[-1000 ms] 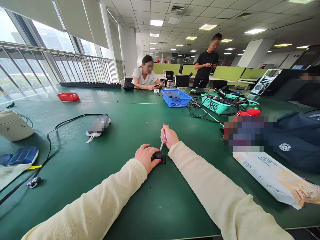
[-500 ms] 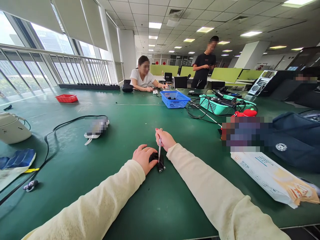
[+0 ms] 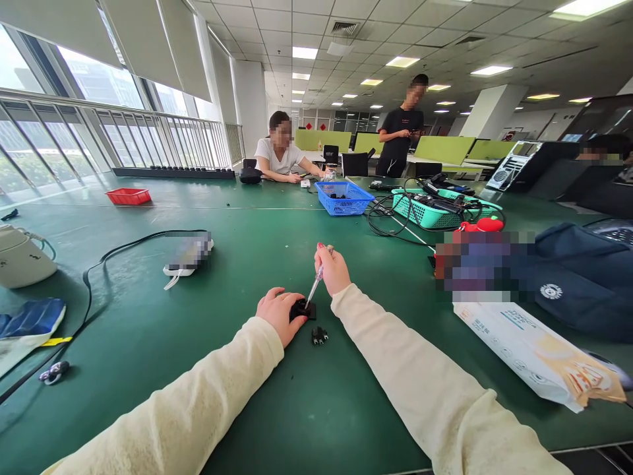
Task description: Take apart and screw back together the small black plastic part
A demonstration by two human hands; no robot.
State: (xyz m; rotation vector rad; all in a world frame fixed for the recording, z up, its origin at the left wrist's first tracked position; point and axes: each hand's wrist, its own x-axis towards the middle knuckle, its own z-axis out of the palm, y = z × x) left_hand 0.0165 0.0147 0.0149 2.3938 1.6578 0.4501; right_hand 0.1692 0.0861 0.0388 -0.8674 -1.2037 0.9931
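My left hand is closed on a black plastic part lying on the green table, its fingers hiding some of it. A slim screwdriver with a clear handle is gripped in my right hand. It slants down to the left, and its tip meets the black part beside my left thumb. Just in front of both hands lies a small black piece with metal prongs, apart from the held part.
Beyond my hands stand a blue basket, a green basket with cables and a red tray. A tissue pack and dark bag are at right, a black cable at left. Two people are across the table.
The pronged black piece, earlier up against the held part below the screwdriver, now lies separate on the table. The screwdriver has gone from nearly upright to slanted, its tip farther from me.
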